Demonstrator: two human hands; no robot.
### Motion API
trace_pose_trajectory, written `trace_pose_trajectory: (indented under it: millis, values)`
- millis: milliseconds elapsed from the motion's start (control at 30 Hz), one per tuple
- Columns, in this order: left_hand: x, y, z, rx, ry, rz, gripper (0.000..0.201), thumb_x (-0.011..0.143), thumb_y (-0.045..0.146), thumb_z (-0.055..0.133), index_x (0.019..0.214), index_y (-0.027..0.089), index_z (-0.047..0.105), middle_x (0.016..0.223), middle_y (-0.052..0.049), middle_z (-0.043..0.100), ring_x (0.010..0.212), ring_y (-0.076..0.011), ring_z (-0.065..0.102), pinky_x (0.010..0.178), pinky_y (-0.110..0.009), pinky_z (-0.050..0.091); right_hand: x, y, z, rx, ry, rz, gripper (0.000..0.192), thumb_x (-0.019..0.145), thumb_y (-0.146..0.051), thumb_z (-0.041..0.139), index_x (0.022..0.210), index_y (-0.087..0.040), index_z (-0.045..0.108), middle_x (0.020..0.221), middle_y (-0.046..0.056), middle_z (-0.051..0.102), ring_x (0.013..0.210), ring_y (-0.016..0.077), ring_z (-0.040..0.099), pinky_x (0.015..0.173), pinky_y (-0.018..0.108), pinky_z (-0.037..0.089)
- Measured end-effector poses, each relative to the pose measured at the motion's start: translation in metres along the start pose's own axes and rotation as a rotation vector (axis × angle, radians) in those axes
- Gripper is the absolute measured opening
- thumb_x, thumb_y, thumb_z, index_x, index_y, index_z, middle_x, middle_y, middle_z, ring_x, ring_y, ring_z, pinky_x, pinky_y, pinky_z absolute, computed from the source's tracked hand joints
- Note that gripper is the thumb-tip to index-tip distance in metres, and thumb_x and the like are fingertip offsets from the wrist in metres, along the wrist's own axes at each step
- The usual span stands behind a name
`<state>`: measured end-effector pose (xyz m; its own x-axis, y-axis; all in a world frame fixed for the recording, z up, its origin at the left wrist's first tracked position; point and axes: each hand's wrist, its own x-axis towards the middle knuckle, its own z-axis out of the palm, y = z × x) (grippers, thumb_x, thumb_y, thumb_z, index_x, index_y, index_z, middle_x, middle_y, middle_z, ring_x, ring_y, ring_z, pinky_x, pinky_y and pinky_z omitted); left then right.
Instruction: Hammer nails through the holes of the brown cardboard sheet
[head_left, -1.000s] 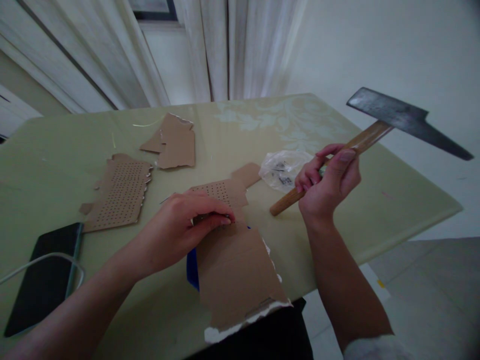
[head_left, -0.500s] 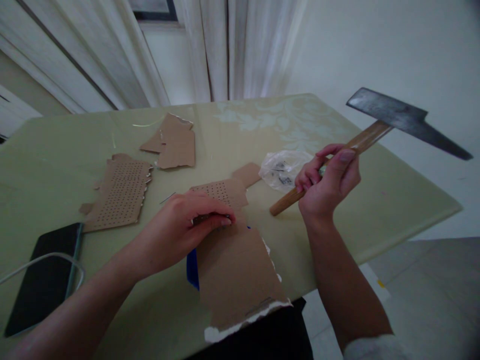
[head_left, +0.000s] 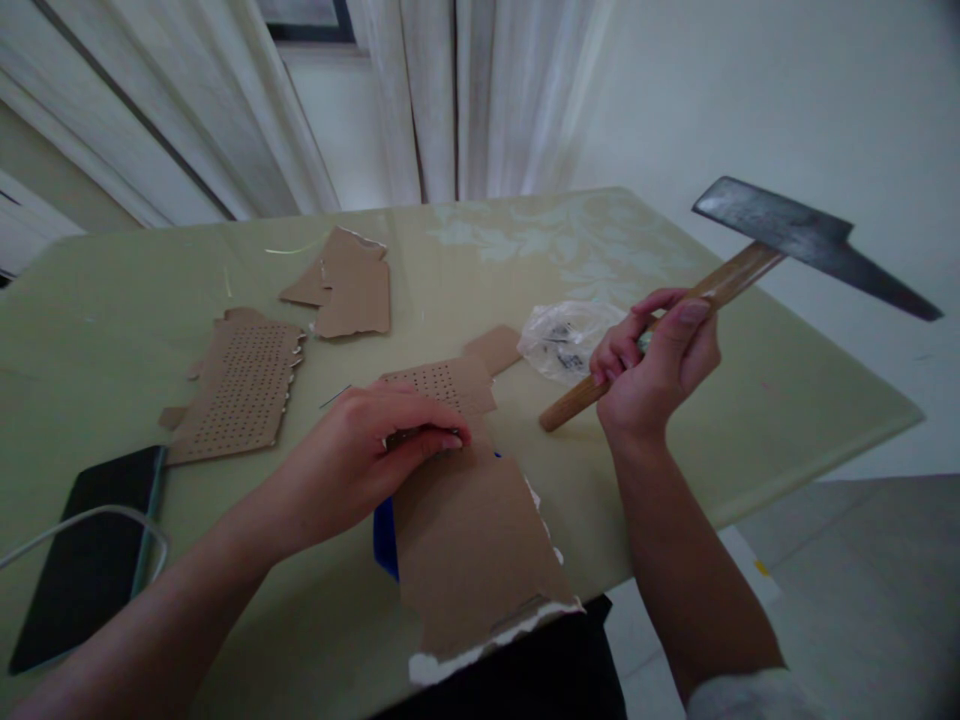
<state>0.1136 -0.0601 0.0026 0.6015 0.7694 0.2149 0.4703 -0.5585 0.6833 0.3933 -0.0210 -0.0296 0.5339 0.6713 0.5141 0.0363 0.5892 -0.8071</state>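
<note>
My right hand point(head_left: 656, 370) is closed around the wooden handle of a hammer point(head_left: 795, 230), its steel head raised to the right above the table. With thumb and forefinger pinched together, my left hand point(head_left: 397, 435) rests at the far end of a plain cardboard piece point(head_left: 480, 550). Whatever sits between those fingertips is too small to make out. Under the cardboard, a blue object point(head_left: 385, 540) shows at the left side. Just beyond my left hand lies a cardboard part with rows of holes point(head_left: 450, 385), partly covered by the fingers.
A clear plastic bag point(head_left: 566, 340) with small dark items lies near the hammer handle. To the left are a perforated cardboard sheet point(head_left: 240, 390) and a dark tablet-like device point(head_left: 90, 550) with a white cable across it. Cardboard scraps point(head_left: 356, 290) lie farther back on the table point(head_left: 750, 400).
</note>
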Motion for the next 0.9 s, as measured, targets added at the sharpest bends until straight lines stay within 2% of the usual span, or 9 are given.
trace_pose_trajectory:
  millis: [300,400,500,567,633,733,900]
  values:
    - [0.0,-0.003,0.005,-0.01,0.029,0.025,0.016,0.107,0.028,0.071,0.103,0.029,0.087,0.096,0.002,0.088,0.085,-0.0153,0.079,0.082,-0.025,0.057,0.001,0.004,0.001,0.076,-0.01,-0.002,0.043,0.107,-0.068,0.063,0.092,-0.028,0.057,0.054,-0.014,0.03,0.037,0.0083,0.022,0.035,0.02,0.023]
    - [0.0,-0.008,0.009,-0.042,0.037,0.014,0.014,0.105,0.029,0.074,0.104,0.029,0.088,0.097,0.002,0.088,0.083,-0.0154,0.078,0.08,-0.025,0.057,0.0,-0.001,0.0,0.104,-0.069,0.053,0.045,0.106,-0.069,0.064,0.092,-0.027,0.057,0.054,-0.014,0.032,0.037,0.0081,0.023,0.034,0.019,0.026]
    - [0.001,-0.011,0.012,-0.084,0.027,0.023,0.014,0.103,0.028,0.075,0.104,0.028,0.089,0.096,0.001,0.088,0.083,-0.016,0.078,0.078,-0.024,0.058,-0.003,-0.023,-0.006,0.009,-0.253,0.215,0.051,0.101,-0.075,0.069,0.091,-0.026,0.058,0.053,-0.015,0.032,0.036,0.0074,0.025,0.033,0.02,0.025]
    - [0.003,-0.012,0.014,-0.102,0.03,0.041,0.015,0.102,0.026,0.074,0.104,0.026,0.089,0.096,0.0,0.088,0.082,-0.0165,0.078,0.079,-0.025,0.058,-0.008,-0.047,-0.012,-0.122,-0.459,0.356,0.054,0.098,-0.077,0.071,0.092,-0.024,0.062,0.054,-0.014,0.035,0.037,0.0069,0.027,0.033,0.021,0.023]
    - [0.005,-0.013,0.015,-0.111,0.04,0.06,0.015,0.1,0.026,0.074,0.103,0.025,0.089,0.095,-0.001,0.088,0.081,-0.0167,0.077,0.079,-0.026,0.058,-0.014,-0.073,-0.017,-0.248,-0.67,0.437,0.055,0.099,-0.077,0.07,0.094,-0.022,0.066,0.055,-0.013,0.038,0.04,0.0069,0.027,0.037,0.022,0.023]
    - [0.008,-0.014,0.018,-0.136,0.042,0.073,0.015,0.099,0.027,0.074,0.099,0.023,0.089,0.092,-0.002,0.088,0.079,-0.0176,0.077,0.076,-0.027,0.056,-0.022,-0.11,-0.023,-0.435,-0.89,0.45,0.053,0.106,-0.072,0.061,0.093,-0.021,0.067,0.056,-0.011,0.037,0.044,0.0079,0.029,0.044,0.023,0.025]
    - [0.011,-0.013,0.024,-0.12,0.052,0.086,0.016,0.098,0.027,0.072,0.099,0.024,0.088,0.097,-0.002,0.088,0.087,-0.0203,0.079,0.082,-0.03,0.057,-0.024,-0.15,-0.023,-0.781,-1.108,0.388,0.042,0.113,-0.052,0.053,0.09,-0.021,0.067,0.062,-0.006,0.046,0.056,0.0124,0.044,0.058,0.027,0.033]
